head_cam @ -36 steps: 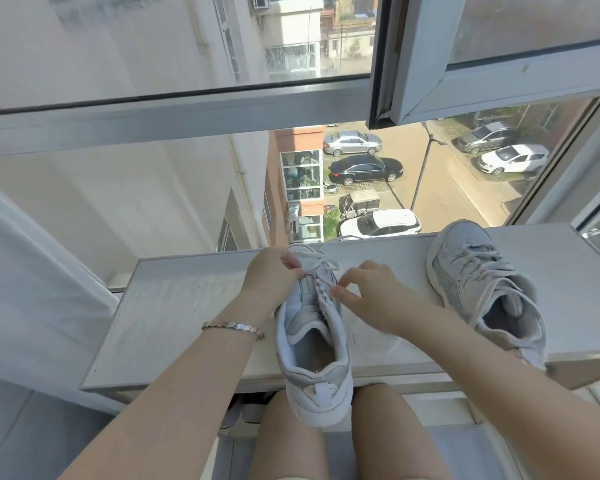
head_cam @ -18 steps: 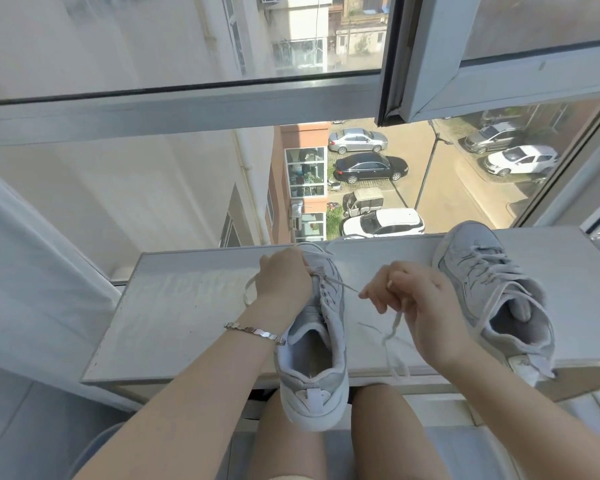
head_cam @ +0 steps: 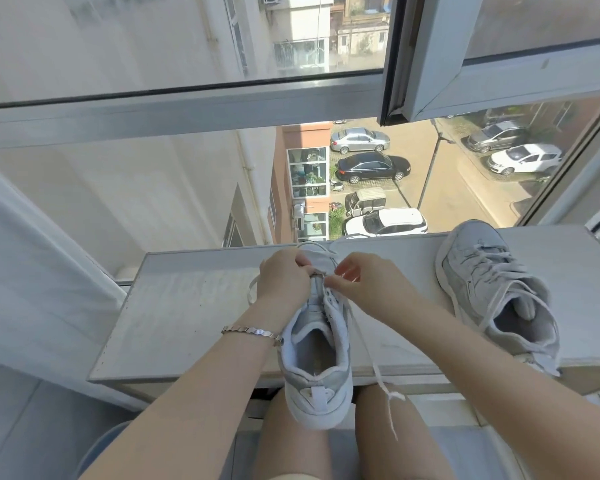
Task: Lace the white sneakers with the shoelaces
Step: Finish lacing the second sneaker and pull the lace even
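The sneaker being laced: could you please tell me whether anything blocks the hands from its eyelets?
Nothing visible does. The left hand grips the sneaker at its front and the right hand pinches the lace there; the other sneaker lies apart on the ledge.

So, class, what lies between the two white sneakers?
Head view: the person's right forearm and a loose white shoelace, over the pale stone sill.

The left hand and right hand hide the toe of the sneaker — which eyelet the shoelace enters, and where its other end runs, cannot be told.
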Motion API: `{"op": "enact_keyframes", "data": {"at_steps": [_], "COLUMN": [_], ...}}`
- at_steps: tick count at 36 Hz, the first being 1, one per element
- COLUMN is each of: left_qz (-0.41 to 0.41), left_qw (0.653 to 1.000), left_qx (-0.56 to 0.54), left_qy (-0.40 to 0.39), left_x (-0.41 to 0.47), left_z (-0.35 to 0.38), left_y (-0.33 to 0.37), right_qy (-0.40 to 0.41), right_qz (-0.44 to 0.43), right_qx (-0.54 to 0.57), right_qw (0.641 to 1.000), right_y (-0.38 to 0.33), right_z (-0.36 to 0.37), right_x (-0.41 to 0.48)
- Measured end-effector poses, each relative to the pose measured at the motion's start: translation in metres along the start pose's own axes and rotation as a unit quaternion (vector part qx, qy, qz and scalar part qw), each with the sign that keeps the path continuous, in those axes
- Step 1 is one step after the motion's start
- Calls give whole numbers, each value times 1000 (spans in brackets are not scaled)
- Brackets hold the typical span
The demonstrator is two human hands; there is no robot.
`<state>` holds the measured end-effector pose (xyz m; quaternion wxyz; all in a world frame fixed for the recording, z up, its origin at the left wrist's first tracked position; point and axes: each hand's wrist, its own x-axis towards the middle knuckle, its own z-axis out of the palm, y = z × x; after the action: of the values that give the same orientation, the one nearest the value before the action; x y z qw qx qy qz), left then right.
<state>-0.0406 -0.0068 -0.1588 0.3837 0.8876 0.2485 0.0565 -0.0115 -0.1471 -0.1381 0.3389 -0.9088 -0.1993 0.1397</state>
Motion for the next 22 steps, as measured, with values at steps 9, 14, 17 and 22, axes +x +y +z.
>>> {"op": "enact_keyframes", "data": {"at_steps": [9, 14, 17, 22], "left_qz": [1, 15, 27, 44], "left_qw": [1000, 999, 995, 978], "left_qx": [-2, 26, 63, 121], "left_qy": [1, -21, -75, -167], "left_x": [3, 1, 3, 15], "left_z": [1, 0, -8, -39], "left_y": [-3, -2, 3, 13], "right_qy": [-92, -88, -76, -112], "right_qz": [29, 81, 89, 76], "right_qx": [33, 114, 135, 94], "right_qw": [995, 986, 984, 986], "right_y": [-2, 4, 2, -7], "right_z": [-3, -4, -3, 4], "right_x": [8, 2, -1, -8]}}
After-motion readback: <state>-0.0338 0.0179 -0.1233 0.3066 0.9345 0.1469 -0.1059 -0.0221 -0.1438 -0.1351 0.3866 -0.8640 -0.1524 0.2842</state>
